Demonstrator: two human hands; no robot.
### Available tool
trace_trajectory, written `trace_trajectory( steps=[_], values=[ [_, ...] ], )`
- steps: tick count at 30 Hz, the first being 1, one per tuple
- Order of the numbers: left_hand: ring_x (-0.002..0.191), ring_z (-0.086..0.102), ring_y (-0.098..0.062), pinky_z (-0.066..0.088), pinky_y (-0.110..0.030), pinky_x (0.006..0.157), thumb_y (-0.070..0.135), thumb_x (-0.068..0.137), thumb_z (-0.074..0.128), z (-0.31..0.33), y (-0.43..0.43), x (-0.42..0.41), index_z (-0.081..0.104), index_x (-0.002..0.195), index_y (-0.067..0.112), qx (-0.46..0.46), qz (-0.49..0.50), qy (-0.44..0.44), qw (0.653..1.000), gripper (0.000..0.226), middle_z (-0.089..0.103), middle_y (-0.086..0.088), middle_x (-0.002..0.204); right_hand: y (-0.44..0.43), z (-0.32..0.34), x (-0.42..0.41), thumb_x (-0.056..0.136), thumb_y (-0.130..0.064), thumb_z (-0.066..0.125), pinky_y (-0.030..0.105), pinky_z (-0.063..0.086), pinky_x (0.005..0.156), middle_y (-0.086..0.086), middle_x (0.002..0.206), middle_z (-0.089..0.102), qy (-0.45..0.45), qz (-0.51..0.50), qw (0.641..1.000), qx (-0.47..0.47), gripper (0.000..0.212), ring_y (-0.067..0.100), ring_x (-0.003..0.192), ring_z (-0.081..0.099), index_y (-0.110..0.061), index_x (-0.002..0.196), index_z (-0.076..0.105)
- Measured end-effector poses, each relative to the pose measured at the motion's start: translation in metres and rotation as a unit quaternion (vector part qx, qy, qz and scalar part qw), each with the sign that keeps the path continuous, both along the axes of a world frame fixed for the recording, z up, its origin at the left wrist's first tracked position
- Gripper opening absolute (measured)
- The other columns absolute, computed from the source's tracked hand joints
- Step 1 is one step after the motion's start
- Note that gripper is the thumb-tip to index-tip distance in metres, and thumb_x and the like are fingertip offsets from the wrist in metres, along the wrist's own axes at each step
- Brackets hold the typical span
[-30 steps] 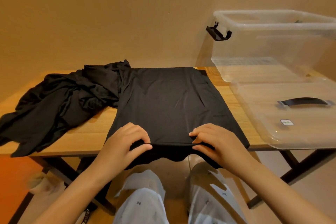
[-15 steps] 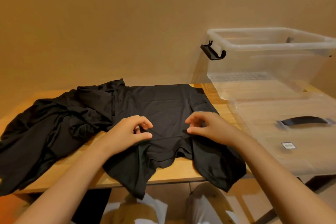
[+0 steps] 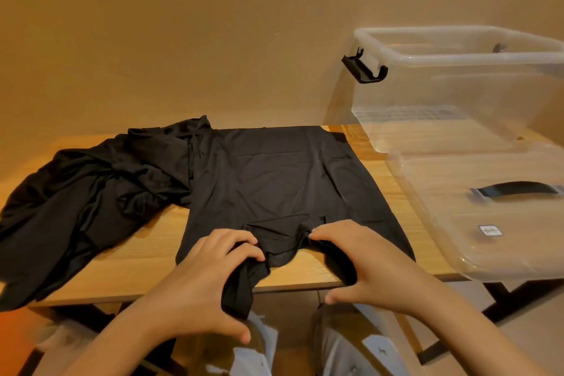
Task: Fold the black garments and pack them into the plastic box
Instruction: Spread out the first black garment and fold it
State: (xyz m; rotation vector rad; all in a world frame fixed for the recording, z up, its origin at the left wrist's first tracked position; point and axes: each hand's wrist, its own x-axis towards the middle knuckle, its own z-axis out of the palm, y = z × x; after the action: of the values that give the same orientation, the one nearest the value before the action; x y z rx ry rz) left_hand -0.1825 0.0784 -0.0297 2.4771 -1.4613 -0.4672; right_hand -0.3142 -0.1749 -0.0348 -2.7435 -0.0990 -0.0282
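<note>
L hand (image 3: 210, 272) + R hand (image 3: 366, 262) - fingers curled, both gripping bunched near hem of black garment (image 3: 274, 180) spread on bench (image 3: 146, 256); plastic box (image 3: 457, 85) far R.

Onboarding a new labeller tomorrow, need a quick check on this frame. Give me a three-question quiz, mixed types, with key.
1. True or false: the plastic box already holds a folded garment.
2. Where is the lid? A) shut on the box B) lying on the table, in front of the box C) on the floor
3. Which do the left hand and right hand grip: the spread garment or the crumpled pile?

Key
1. False: nothing dark shows through its clear walls.
2. B.
3. The spread garment, at its near edge by the table's front.
</note>
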Motion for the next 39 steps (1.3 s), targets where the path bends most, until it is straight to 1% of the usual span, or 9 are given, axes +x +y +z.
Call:
trace_trajectory(
  steps=[3,7,11,18,22,26,30,36,39],
  values=[
    [0.127,-0.006,0.024,0.014,-0.017,0.105,0.056,0.066,0.079,-0.004,0.007,-0.001,0.030,0.124,0.058,-0.011,-0.009,0.000,1.000,0.075,0.002,0.046,0.137,-0.004,-0.006,-0.008,0.077,-0.038,0.075,0.018,0.033,0.108,-0.028,0.142,0.032,-0.003,-0.014,1.000,0.010,0.081,-0.006,0.131,0.030,-0.046,0.141,0.026],
    [0.134,0.026,0.013,0.028,-0.022,0.108,0.020,0.076,0.077,-0.007,0.017,0.007,0.053,0.110,0.049,-0.154,0.034,0.132,0.979,0.051,0.038,0.037,0.136,-0.011,-0.003,-0.011,0.080,-0.030,0.075,0.002,0.027,0.100,-0.035,0.140,0.031,0.009,-0.006,0.998,0.069,0.062,-0.016,0.129,0.028,-0.045,0.129,0.039],
    [0.123,0.050,0.005,0.040,-0.024,0.104,-0.004,0.084,0.069,-0.003,0.022,0.013,0.067,0.089,0.033,-0.221,0.093,0.188,0.953,0.037,0.061,0.022,0.124,-0.021,0.003,-0.014,0.081,-0.026,0.075,0.007,0.034,0.099,-0.033,0.126,0.051,-0.013,-0.014,0.990,0.138,0.026,-0.016,0.121,0.042,-0.039,0.100,0.064],
    [0.093,0.069,-0.018,0.055,-0.025,0.081,0.012,0.087,0.067,0.023,0.026,0.032,0.069,0.082,0.014,-0.361,0.211,0.212,0.883,0.005,0.073,-0.007,0.095,-0.042,0.034,-0.003,0.087,-0.012,0.068,0.019,0.053,0.080,-0.013,0.089,0.071,-0.119,-0.104,0.954,0.253,0.011,0.003,0.088,0.066,-0.022,0.087,0.072],
    [0.089,0.067,-0.013,0.047,-0.025,0.073,0.028,0.095,0.058,0.032,0.014,0.065,0.067,0.096,0.013,-0.387,0.333,0.201,0.836,0.018,0.070,-0.001,0.095,-0.067,0.050,0.038,0.088,-0.019,0.067,0.022,0.054,0.080,-0.007,0.091,0.070,-0.108,-0.159,0.941,0.277,0.006,0.007,0.088,0.066,-0.021,0.094,0.068],
    [0.094,0.065,-0.032,0.046,-0.032,0.076,0.039,0.094,0.059,0.011,0.007,0.091,0.064,0.104,0.003,-0.333,0.372,0.226,0.836,0.038,0.069,-0.014,0.099,-0.082,0.033,0.058,0.083,-0.029,0.073,0.027,0.051,0.079,-0.001,0.096,0.068,0.004,-0.212,0.932,0.293,0.036,0.013,0.089,0.065,-0.026,0.116,0.059],
    [0.089,0.071,-0.017,0.050,-0.029,0.078,0.026,0.096,0.058,0.002,0.003,0.093,0.071,0.101,0.011,-0.312,0.355,0.240,0.848,0.020,0.076,-0.002,0.089,-0.082,0.030,0.056,0.077,-0.035,0.078,0.019,0.047,0.076,-0.003,0.101,0.060,0.039,-0.207,0.949,0.235,0.053,0.009,0.092,0.060,-0.033,0.122,0.050],
    [0.095,0.069,-0.015,0.050,-0.031,0.090,0.031,0.092,0.062,-0.002,0.001,0.095,0.066,0.118,0.010,-0.309,0.375,0.224,0.845,0.033,0.075,0.001,0.094,-0.073,0.026,0.063,0.083,-0.015,0.069,0.028,0.054,0.074,-0.002,0.098,0.058,0.058,-0.207,0.974,0.068,0.047,0.013,0.085,0.059,-0.026,0.123,0.047],
    [0.092,0.068,-0.013,0.050,-0.029,0.087,0.033,0.091,0.063,-0.002,0.002,0.093,0.067,0.116,0.011,-0.305,0.374,0.212,0.850,0.033,0.075,0.004,0.087,-0.078,0.021,0.064,0.082,-0.027,0.073,0.022,0.050,0.068,-0.006,0.093,0.056,0.032,-0.226,0.970,0.086,0.041,0.006,0.080,0.055,-0.027,0.116,0.051]
  ],
)
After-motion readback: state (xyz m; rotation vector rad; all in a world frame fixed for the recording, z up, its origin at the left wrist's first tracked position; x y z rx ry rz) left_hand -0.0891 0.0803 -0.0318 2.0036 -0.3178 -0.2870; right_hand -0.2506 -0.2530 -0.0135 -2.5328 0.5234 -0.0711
